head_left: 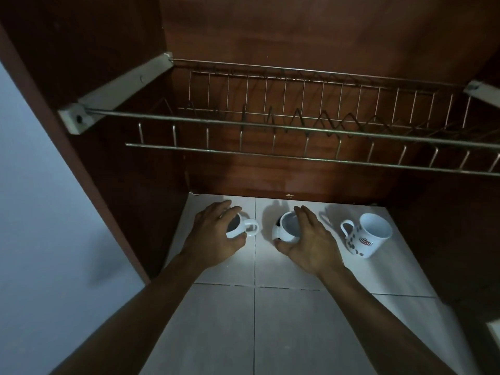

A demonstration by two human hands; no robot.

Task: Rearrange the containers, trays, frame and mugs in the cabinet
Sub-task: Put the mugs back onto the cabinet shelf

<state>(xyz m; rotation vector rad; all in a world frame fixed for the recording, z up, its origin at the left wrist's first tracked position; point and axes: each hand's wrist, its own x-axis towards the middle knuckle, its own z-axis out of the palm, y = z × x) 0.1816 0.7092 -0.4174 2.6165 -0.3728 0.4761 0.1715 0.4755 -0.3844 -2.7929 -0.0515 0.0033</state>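
Three mugs stand on the white tiled surface (pixel 284 315) under the brown cabinet. My left hand (pixel 216 236) wraps around a plain white mug (pixel 243 228), whose handle points right. My right hand (pixel 308 239) grips a white mug with black patches (pixel 284 231) from its right side, thumb under its front. Further right, a white mug with dark spots and a red logo (pixel 365 236) stands alone, untouched, its handle to the left.
A metal wire dish rack (pixel 297 125) spans the cabinet above the mugs, with nothing on it. The brown cabinet side panel (pixel 81 131) closes the left side, and a pale wall lies beyond it. A white object's corner (pixel 493 331) shows at the right edge.
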